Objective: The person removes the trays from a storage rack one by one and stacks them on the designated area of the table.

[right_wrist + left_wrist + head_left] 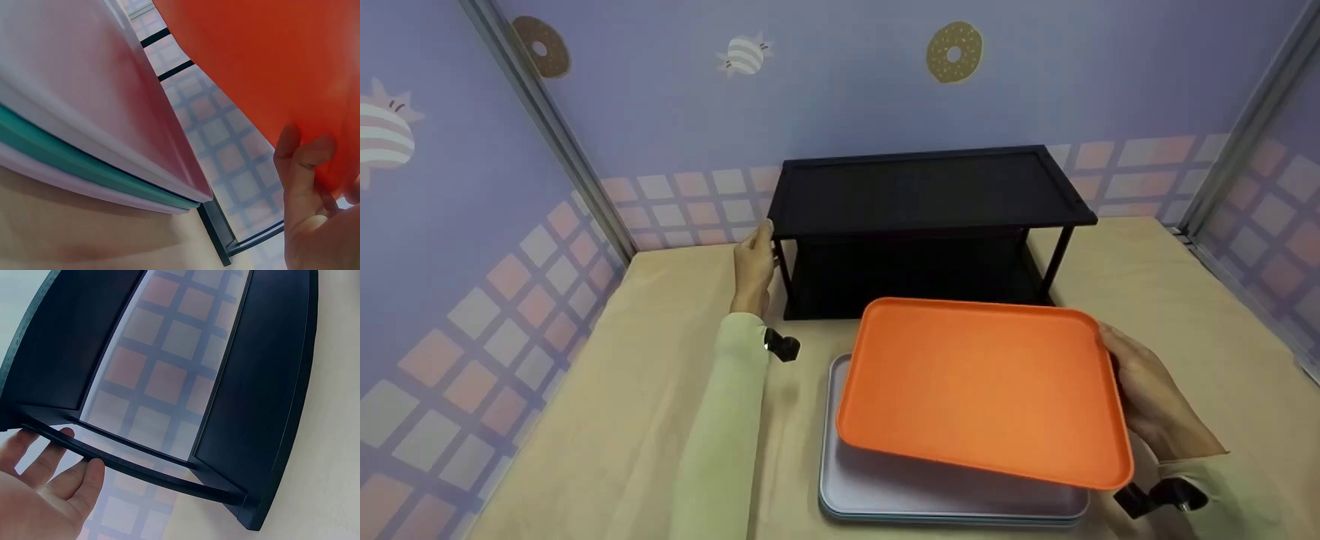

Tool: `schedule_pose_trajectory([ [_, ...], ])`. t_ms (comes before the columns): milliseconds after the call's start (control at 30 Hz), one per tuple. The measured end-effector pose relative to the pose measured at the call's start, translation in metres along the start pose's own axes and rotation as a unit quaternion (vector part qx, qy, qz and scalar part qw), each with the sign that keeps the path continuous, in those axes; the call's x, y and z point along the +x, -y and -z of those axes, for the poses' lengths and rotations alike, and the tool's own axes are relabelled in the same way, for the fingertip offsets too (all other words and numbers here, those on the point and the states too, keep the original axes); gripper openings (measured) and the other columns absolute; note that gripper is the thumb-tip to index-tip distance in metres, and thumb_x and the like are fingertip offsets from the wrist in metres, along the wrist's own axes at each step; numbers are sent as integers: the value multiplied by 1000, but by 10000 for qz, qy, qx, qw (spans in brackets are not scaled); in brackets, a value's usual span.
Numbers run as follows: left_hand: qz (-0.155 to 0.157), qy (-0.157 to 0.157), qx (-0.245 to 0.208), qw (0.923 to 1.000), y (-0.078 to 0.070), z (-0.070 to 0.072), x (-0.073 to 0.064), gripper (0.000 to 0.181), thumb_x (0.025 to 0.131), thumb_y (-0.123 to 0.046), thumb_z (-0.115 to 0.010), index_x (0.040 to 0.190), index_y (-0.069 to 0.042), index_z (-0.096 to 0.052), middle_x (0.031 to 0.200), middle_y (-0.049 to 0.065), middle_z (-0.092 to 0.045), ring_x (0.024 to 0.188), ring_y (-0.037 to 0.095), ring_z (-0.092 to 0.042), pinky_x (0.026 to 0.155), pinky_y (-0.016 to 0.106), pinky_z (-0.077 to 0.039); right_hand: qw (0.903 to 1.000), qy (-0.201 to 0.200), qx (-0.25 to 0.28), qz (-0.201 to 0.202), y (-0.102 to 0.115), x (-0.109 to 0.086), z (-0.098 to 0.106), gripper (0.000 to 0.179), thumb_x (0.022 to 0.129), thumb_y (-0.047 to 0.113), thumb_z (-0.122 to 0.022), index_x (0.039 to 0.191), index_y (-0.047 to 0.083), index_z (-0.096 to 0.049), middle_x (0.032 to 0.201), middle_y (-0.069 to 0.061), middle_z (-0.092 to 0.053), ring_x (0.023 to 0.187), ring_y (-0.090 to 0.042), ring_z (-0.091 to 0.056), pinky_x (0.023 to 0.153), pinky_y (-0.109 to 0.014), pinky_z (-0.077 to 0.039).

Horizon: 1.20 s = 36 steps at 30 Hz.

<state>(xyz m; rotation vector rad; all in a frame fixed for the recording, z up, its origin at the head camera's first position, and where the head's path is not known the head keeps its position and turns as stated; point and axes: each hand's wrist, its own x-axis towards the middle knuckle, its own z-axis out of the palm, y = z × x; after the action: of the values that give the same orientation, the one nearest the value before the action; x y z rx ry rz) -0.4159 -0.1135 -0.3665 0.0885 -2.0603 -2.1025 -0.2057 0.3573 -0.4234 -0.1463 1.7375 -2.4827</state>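
Observation:
An orange tray [982, 390] hangs tilted above a stack of trays, its right edge gripped by my right hand [1155, 394]. In the right wrist view, curled fingers [304, 163] press on the tray's underside. The stack has a pale lilac tray [952, 487] on top, with a teal tray [84, 163] and a pinkish tray [73, 183] below it. My left hand [754, 266] is at the front left corner of a black two-tier rack [922, 195]. Its fingers hold the front left post [129, 464] just under the upper shelf.
Beige cloth [660, 375] covers the table. Behind the rack stands a lilac wall [840, 90] with tile and sweets prints, and more printed walls flank both sides. Metal frame posts [547, 135] mark the back corners.

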Motion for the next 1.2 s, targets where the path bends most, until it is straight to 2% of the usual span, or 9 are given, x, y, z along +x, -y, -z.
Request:
schedule_pose_trajectory([
  [433,-46,79,95,9999,0,0,-1,56,108,-44,-46,153,-11,-47,161,11,-41,145,31,-42,115,41,-41,9945,-119,-1013,-222,-4,1,-4,42,111,40,-41,144,18,-52,110,3,-71,92,-11,-71,78,-31,-60],
  [600,20,70,20,10000,0,-2,-1,57,107,-45,-47,152,-11,-48,160,11,-42,144,32,-44,115,42,-41,9873,-251,-1465,-563,-6,1,-7,62,109,47,-41,159,11,-32,115,9,-68,100,-9,-69,84,-30,-59],
  [700,5,5,-37,10000,-1,-4,-1,52,106,-44,-50,142,-8,-59,157,10,-46,140,30,-48,114,42,-42,9823,-230,-1751,-619,-6,0,-8,74,109,49,-39,163,4,-15,121,15,-65,106,-6,-67,88,-29,-58],
  [767,-58,17,-12,10000,-1,-5,-1,48,107,-44,-49,118,0,-65,155,9,-48,141,27,-47,115,42,-41,9809,-228,-1817,-655,-7,-1,-8,76,110,49,-39,163,3,-12,123,18,-63,108,-5,-66,89,-27,-57],
  [833,-101,73,-26,9999,-1,-5,-1,47,107,-44,-48,93,0,-53,152,8,-49,142,24,-45,116,42,-40,9807,-185,-1826,-674,-8,-1,-9,75,110,49,-37,164,4,-11,124,18,-62,108,-6,-66,90,-27,-57],
  [867,-105,58,-76,9999,-1,-6,-2,42,107,-43,-49,93,-6,-59,152,8,-49,142,24,-44,116,42,-40,9810,-172,-1803,-694,-9,-1,-9,75,110,49,-37,164,4,-10,125,18,-62,109,-6,-66,90,-28,-57],
  [967,-147,86,-122,9998,0,-6,-1,40,108,-43,-48,81,-13,-46,148,8,-50,144,21,-42,117,42,-39,9827,-96,-1675,-782,-13,-1,-11,74,110,49,-36,164,5,-10,126,15,-63,109,-8,-67,91,-30,-57],
  [1133,-134,111,-117,9998,-1,-6,-1,42,108,-43,-48,78,-15,-39,150,5,-49,146,21,-39,119,41,-36,9825,-17,-1642,-876,-14,1,-15,76,110,50,-37,164,6,-8,133,12,-57,115,-4,-63,96,-28,-54],
  [1200,-80,110,-110,9998,-1,-6,-2,41,108,-44,-47,82,-11,-47,154,4,-47,148,21,-37,120,42,-35,9815,-35,-1705,-868,-13,1,-16,76,109,51,-37,164,6,-10,137,10,-53,116,-4,-62,96,-27,-54],
])
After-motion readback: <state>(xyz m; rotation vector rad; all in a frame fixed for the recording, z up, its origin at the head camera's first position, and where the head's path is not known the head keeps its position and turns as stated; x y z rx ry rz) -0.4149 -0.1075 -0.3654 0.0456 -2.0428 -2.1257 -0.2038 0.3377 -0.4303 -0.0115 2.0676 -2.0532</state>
